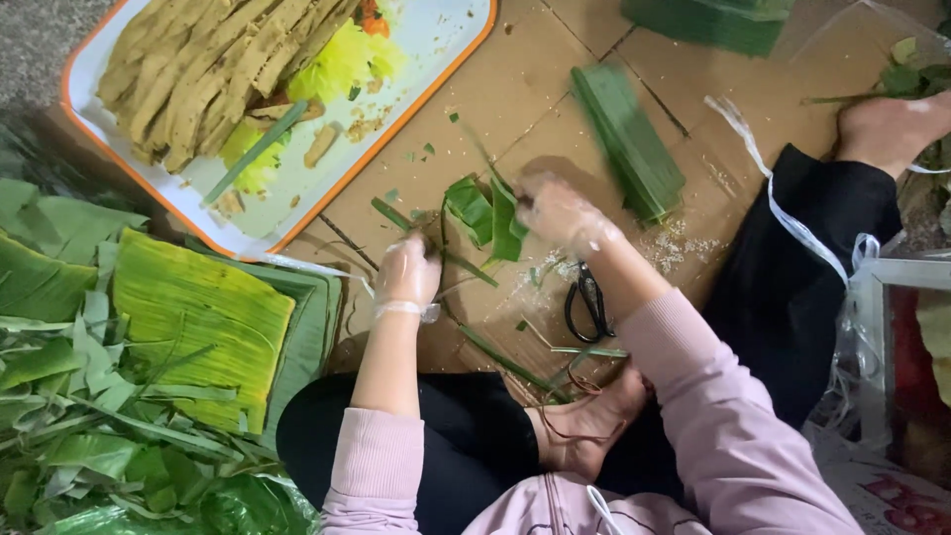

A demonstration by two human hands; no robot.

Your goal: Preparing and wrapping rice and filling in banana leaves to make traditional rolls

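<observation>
A folded strip of green leaf (487, 213) is held between two gloved hands above a tan cardboard sheet (555, 89) spread on the floor, near the middle of the view. The strip is glossy, dark green and creased into bent loops, with thin leaf ribs trailing from it. The left hand (406, 272), covered by a thin clear plastic glove, is seen with its fingers curled shut around the lower end of the strip. The right hand (557, 210), gloved the same way, is blurred; its fingers appear pinched on the upper end of the strip. Pale pink sleeves are worn on both arms.

Just beside the right wrist, black-handled scissors (586, 302) are laid on the cardboard, amid leaf scraps and pale crumbs. Further right of the hands, a flat bundle of stacked green leaf strips (629, 144) is laid at a slant. At the upper left, a white tray with an orange rim (327, 193) is seen, loaded with tan, ridged strips and a few bright yellow pieces. At the left, a ribbed yellow-green leaf sheet (198, 312) rests on a heap of loose leaf trimmings (99, 436). At the right edge, clear plastic wrapping with a white ribbon (792, 228) is draped beside a red-and-white package (906, 376).
</observation>
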